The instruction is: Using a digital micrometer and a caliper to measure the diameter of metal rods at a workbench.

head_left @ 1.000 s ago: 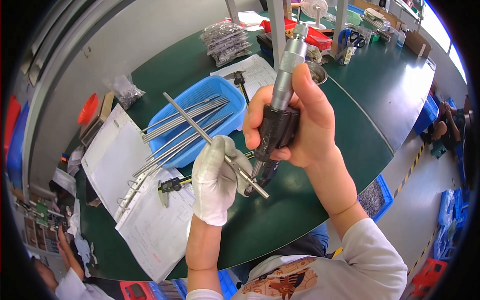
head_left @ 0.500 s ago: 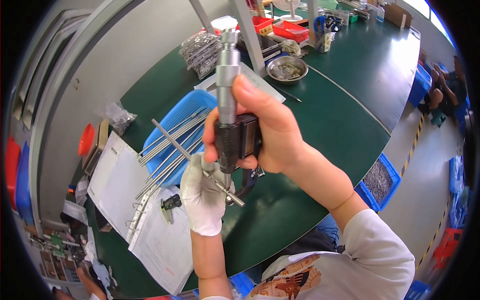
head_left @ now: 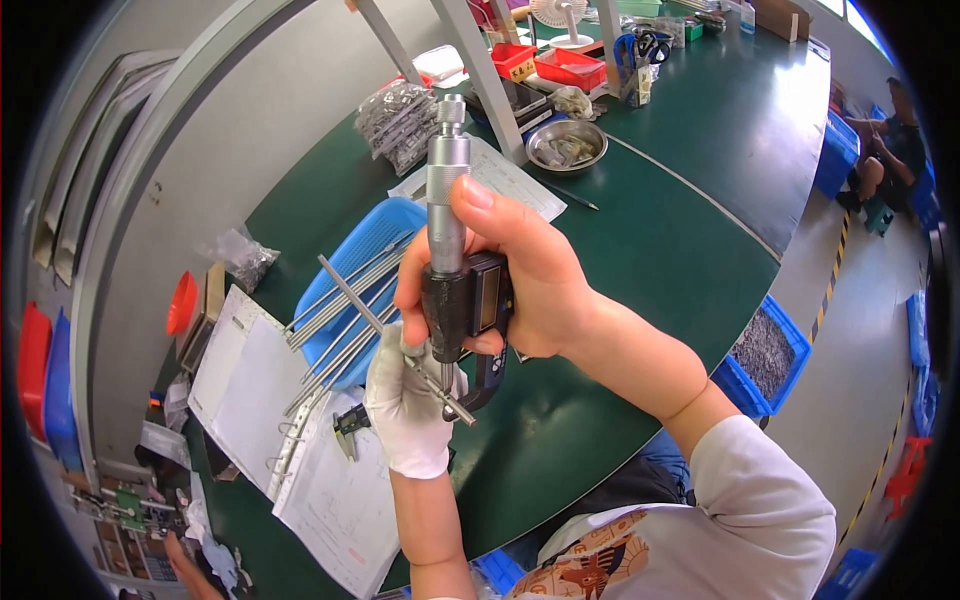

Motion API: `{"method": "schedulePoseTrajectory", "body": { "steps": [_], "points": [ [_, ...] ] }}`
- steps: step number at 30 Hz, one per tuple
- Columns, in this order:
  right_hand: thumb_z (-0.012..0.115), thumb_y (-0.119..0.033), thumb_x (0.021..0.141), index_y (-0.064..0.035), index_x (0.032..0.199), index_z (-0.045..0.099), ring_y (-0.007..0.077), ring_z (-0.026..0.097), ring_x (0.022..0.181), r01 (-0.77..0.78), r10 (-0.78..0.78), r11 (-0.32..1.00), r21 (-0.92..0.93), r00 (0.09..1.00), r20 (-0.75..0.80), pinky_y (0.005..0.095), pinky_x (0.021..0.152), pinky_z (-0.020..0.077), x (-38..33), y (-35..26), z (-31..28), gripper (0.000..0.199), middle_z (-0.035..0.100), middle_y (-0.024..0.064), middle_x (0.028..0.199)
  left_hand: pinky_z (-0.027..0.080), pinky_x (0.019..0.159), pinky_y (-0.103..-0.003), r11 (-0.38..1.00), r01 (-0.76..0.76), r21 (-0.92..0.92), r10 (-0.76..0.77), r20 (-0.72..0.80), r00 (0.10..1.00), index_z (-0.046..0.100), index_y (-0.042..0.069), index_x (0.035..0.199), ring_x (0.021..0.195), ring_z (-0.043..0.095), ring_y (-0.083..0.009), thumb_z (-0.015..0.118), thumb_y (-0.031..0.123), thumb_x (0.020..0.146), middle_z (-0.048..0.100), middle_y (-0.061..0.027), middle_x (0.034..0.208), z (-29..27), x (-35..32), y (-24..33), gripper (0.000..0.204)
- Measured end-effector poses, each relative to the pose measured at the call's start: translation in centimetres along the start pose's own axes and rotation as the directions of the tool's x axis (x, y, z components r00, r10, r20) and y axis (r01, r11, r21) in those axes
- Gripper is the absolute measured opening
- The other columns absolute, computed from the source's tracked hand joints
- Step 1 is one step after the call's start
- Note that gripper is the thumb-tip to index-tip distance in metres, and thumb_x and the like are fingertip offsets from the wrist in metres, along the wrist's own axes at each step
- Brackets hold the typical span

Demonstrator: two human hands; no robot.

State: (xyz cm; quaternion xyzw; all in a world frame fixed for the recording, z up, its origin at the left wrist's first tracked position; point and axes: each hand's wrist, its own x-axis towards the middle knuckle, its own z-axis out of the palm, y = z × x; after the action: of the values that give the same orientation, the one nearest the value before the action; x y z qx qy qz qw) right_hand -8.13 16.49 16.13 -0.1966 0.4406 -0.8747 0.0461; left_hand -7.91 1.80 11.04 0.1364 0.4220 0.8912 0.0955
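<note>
One blue basket (head_left: 364, 232) bears several overlapping metal rods (head_left: 312, 328), hard to count. Left gloved hand (head_left: 408, 425): fingers curled around one stepped shaft (head_left: 352, 294). Right bare hand (head_left: 535, 270): fingers wrapped around one digital micrometer (head_left: 447, 290), spindle at the shaft's near end.

Micrometer (head_left: 447, 245) and metal rods (head_left: 337, 307) mark a workshop.

One wide fisheye view, from the wearer's head, facing down, close above the hands (head_left: 537, 278)
</note>
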Motion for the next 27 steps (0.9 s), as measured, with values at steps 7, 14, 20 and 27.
{"method": "schedulePoseTrajectory", "body": {
  "steps": [7, 14, 20, 27],
  "points": [
    [0.015, -0.059, 0.083, 0.0032, 0.077, 0.056, 0.0115, 0.043, 0.033, -0.003, 0.003, 1.0, 0.002, 1.0, -0.002, 0.0185, 0.031, 0.0339, 0.2, -0.1, 0.5, 0.075, 0.059, 0.0171, 0.064, 0.038, 0.048, -0.023, 0.997, 0.058, -0.055, -0.057, 0.021, 0.998, 0.046, 0.007, 0.083, 0.048, 0.046, -0.0122, 0.037, 0.027, 0.089, 0.052, -0.007, 0.061, -0.3, -0.1, 0.5, 0.023],
    [0.015, -0.049, 0.085, 0.0078, 0.076, 0.053, 0.0155, 0.041, 0.032, -0.029, 0.023, 0.994, 0.106, 0.998, 0.057, 0.0209, 0.029, 0.0338, -0.3, -0.4, 0.2, 0.069, 0.056, 0.0229, 0.064, 0.032, 0.034, -0.022, 0.995, 0.048, -0.089, -0.05, -0.022, 0.999, 0.043, 0.008, 0.077, 0.034, 0.039, -0.0151, 0.034, 0.029, 0.09, 0.047, -0.0104, 0.05, -0.1, 0.4, 1.1, 0.026],
    [0.016, -0.043, 0.085, 0.0077, 0.074, 0.051, 0.0179, 0.04, 0.034, 0.016, -0.023, 0.992, 0.127, 0.999, 0.049, 0.0218, 0.028, 0.0318, -0.5, -0.5, 0.4, 0.063, 0.054, 0.0242, 0.064, 0.032, 0.035, -0.022, 0.997, 0.036, -0.065, -0.038, -0.032, 0.999, 0.044, 0.008, 0.078, 0.036, 0.041, -0.0153, 0.034, 0.029, 0.091, 0.047, -0.0112, 0.051, -0.1, 0.4, 1.0, 0.027],
    [0.016, -0.043, 0.085, 0.0075, 0.074, 0.051, 0.0181, 0.041, 0.035, 0.01, -0.021, 0.989, 0.148, 0.997, 0.071, 0.0219, 0.028, 0.0321, -0.5, -0.6, 0.2, 0.063, 0.054, 0.0243, 0.064, 0.033, 0.036, -0.021, 0.996, 0.029, -0.082, -0.03, -0.01, 1.0, 0.045, 0.007, 0.079, 0.036, 0.041, -0.015, 0.033, 0.027, 0.091, 0.047, -0.0107, 0.051, -0.4, 0.6, 0.8, 0.027]
  ]
}}
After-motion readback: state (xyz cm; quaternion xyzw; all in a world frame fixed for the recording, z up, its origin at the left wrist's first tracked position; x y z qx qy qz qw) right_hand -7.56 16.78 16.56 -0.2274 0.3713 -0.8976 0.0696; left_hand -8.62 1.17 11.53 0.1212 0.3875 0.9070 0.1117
